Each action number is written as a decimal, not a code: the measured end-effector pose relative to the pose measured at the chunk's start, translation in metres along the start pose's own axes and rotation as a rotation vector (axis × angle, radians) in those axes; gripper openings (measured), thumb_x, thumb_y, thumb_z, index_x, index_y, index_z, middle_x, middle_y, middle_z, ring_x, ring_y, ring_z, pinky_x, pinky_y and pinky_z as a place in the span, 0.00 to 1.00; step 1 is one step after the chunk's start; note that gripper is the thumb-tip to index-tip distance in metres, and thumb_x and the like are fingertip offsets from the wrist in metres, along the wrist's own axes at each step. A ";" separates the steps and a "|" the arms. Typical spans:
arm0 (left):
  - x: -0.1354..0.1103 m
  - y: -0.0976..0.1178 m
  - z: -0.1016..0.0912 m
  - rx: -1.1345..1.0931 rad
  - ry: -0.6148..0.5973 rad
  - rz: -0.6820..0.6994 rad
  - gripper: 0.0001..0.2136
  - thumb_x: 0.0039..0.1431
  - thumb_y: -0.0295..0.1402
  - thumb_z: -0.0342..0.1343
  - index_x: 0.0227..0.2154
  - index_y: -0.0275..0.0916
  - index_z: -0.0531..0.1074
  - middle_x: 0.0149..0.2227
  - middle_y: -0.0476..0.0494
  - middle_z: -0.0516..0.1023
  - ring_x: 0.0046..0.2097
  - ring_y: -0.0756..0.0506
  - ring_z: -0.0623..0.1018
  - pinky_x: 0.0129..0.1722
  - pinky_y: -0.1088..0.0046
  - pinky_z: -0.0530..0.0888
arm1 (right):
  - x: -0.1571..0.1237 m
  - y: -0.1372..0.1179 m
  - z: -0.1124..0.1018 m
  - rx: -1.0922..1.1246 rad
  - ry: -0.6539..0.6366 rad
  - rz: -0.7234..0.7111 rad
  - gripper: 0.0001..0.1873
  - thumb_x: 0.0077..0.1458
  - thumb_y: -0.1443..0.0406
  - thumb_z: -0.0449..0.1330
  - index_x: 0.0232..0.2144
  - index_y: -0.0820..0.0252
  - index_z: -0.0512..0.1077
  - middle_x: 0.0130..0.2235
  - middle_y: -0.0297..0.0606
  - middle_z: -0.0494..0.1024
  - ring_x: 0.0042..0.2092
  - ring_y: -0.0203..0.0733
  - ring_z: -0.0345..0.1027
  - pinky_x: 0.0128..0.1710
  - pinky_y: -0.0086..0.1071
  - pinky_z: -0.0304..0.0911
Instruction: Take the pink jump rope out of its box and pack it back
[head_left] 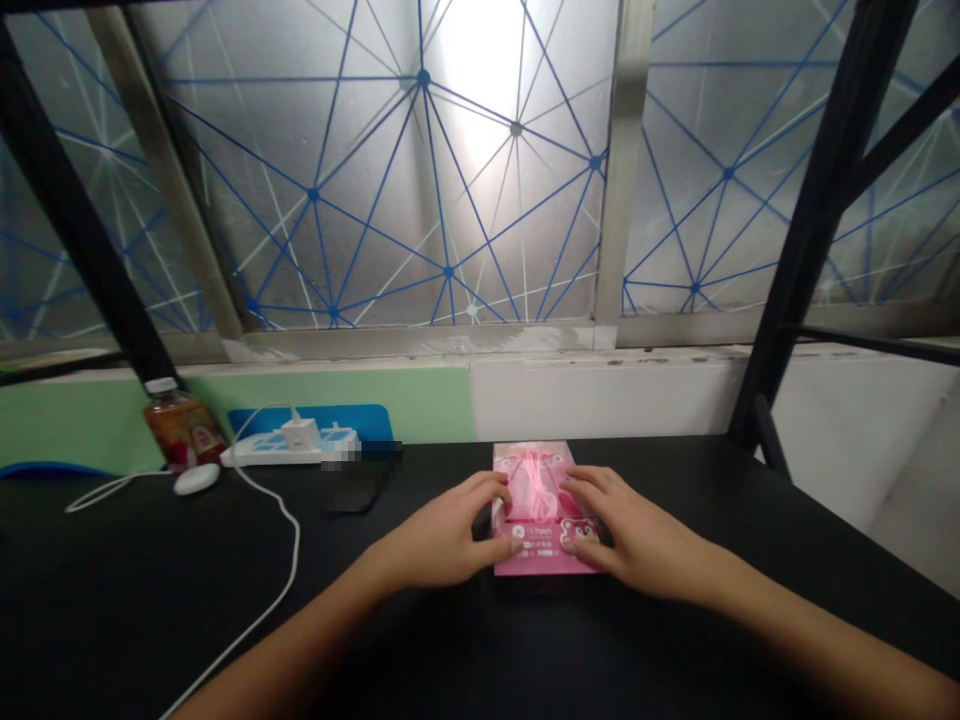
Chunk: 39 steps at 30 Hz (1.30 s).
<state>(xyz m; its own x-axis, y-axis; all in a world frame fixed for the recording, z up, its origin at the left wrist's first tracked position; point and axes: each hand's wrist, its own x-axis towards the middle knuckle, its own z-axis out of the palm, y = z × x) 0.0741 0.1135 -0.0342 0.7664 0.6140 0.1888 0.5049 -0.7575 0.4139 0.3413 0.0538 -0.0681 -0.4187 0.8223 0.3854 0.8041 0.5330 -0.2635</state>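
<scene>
1. Item: pink retail box (532, 475) with a clear front panel, a coiled pink cord (534, 485) visible behind it. It lies flat on the black tabletop (150, 620), directly in front of the person.
2. Handling (judgement): probably light and fairly stiff, though the thin walls may dent under pressure. The plastic panel may be slippery and could crease. Best hold: the long side edges, not the panel.
3. Left hand (442, 530): at the box's left side. Fingers (491, 490) slightly spread, lying over the upper left corner; thumb near the lower left edge.
4. Right hand (630, 530): at the right side. Fingers (581, 480) slightly spread across the front panel; thumb near the lower right corner.
5. Grip force: cannot tell. Both hands touch the box; no tight pinch is evident.
6. Nearby, left of the box: white power strip (285, 448) with a plug adapter (301, 435), white cable (289, 530), white computer mouse (196, 479), and a bottle with an orange label (182, 428).
</scene>
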 end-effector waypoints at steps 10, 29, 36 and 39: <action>0.003 -0.012 0.007 0.173 0.104 0.042 0.10 0.63 0.36 0.52 0.44 0.42 0.72 0.52 0.40 0.70 0.47 0.42 0.74 0.48 0.67 0.70 | 0.008 0.006 -0.004 -0.007 -0.054 0.095 0.14 0.59 0.61 0.59 0.47 0.58 0.71 0.41 0.42 0.75 0.39 0.44 0.71 0.39 0.36 0.65; 0.007 -0.013 0.009 0.129 -0.013 -0.043 0.10 0.59 0.32 0.54 0.44 0.42 0.71 0.28 0.50 0.75 0.30 0.47 0.74 0.30 0.76 0.65 | 0.004 0.008 0.006 -0.132 0.011 -0.139 0.12 0.57 0.71 0.56 0.44 0.61 0.70 0.55 0.49 0.66 0.54 0.49 0.63 0.51 0.41 0.63; 0.007 -0.013 0.009 0.129 -0.006 -0.034 0.11 0.59 0.31 0.54 0.44 0.42 0.70 0.27 0.51 0.75 0.29 0.48 0.74 0.29 0.76 0.64 | 0.000 -0.001 0.000 -0.115 -0.146 -0.203 0.15 0.54 0.59 0.64 0.44 0.58 0.74 0.62 0.47 0.63 0.63 0.56 0.54 0.62 0.50 0.52; 0.007 -0.013 0.009 0.132 -0.004 -0.032 0.10 0.59 0.31 0.54 0.44 0.42 0.70 0.28 0.50 0.75 0.29 0.48 0.74 0.29 0.76 0.65 | 0.000 -0.002 -0.002 -0.118 -0.182 -0.198 0.25 0.49 0.55 0.68 0.48 0.59 0.73 0.63 0.50 0.62 0.63 0.58 0.53 0.62 0.49 0.52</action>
<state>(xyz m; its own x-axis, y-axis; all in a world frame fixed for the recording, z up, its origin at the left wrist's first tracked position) 0.0766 0.1252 -0.0465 0.7502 0.6380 0.1738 0.5772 -0.7601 0.2986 0.3411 0.0524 -0.0656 -0.6329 0.7322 0.2518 0.7379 0.6689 -0.0902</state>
